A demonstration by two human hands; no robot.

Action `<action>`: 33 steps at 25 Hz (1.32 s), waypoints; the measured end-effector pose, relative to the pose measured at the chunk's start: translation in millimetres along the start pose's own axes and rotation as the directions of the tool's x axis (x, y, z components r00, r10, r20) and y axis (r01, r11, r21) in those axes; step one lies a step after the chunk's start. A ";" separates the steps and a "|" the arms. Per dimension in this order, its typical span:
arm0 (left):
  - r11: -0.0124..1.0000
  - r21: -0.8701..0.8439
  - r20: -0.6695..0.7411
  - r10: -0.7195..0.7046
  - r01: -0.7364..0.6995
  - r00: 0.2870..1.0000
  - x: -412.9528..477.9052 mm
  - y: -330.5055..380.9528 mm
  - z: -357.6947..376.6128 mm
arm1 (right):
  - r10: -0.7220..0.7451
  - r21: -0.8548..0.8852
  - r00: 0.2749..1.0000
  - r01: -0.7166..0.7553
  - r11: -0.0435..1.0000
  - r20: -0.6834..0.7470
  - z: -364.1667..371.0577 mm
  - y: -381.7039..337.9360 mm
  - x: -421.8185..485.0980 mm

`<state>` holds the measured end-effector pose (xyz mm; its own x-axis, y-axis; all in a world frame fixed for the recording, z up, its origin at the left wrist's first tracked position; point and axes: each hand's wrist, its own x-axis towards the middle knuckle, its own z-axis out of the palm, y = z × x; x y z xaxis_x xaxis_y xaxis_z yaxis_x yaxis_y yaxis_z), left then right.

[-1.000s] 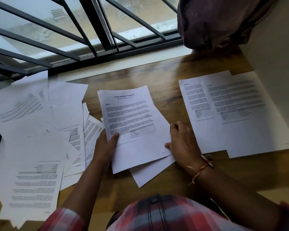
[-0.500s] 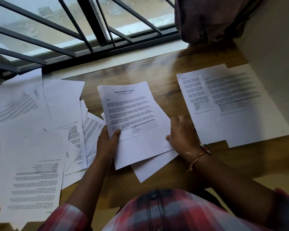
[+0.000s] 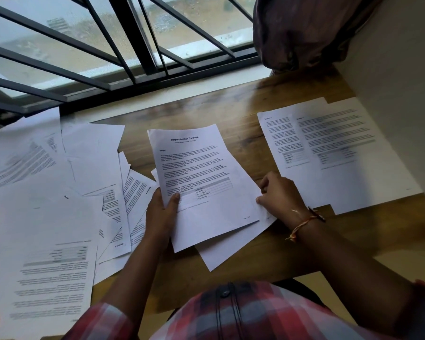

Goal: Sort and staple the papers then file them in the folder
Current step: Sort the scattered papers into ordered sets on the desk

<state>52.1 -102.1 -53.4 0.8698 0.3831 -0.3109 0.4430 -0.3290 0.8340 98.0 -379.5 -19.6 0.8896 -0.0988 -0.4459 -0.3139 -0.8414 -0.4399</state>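
A single wide-angle camera worn on the person's head looks forward and steeply down over a wooden desk (image 3: 243, 111), sitting close enough that the wearer's checked shirt (image 3: 255, 315) fills the bottom edge of the frame. The view faces a barred window (image 3: 138, 45) running along the top. It takes in papers (image 3: 42, 217) spread from the left edge across to the right, where a pale wall (image 3: 402, 69) closes off the upper corner.
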 end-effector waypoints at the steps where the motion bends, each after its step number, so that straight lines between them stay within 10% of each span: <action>1: 1.000 -0.003 0.002 -0.001 0.001 1.000 -0.2 0.4 -0.1 | 0.020 0.031 1.000 -0.020 0.999 0.016 -2.1 0.2 0.9; 7: 0.999 -0.054 0.021 -0.008 0.009 1.000 -2.7 4.2 -2.6 | -0.002 0.311 0.987 -0.048 0.949 0.159 -0.8 -6.5 4.3; 19: 0.998 -0.065 0.046 -0.023 0.026 0.999 2.4 28.7 15.5 | 0.021 0.356 0.794 0.249 0.901 -0.608 -147.7 29.3 40.2; 33: 0.949 0.314 -0.154 0.042 0.009 0.987 21.1 56.2 68.6 | 0.142 0.732 0.954 0.103 0.674 -0.264 -95.8 49.0 29.5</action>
<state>110.3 -171.8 -44.4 0.8439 0.4971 -0.2019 0.4963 -0.5804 0.6456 140.6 -474.5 20.3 0.8918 -0.3541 -0.2817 -0.3629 -0.1879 -0.9127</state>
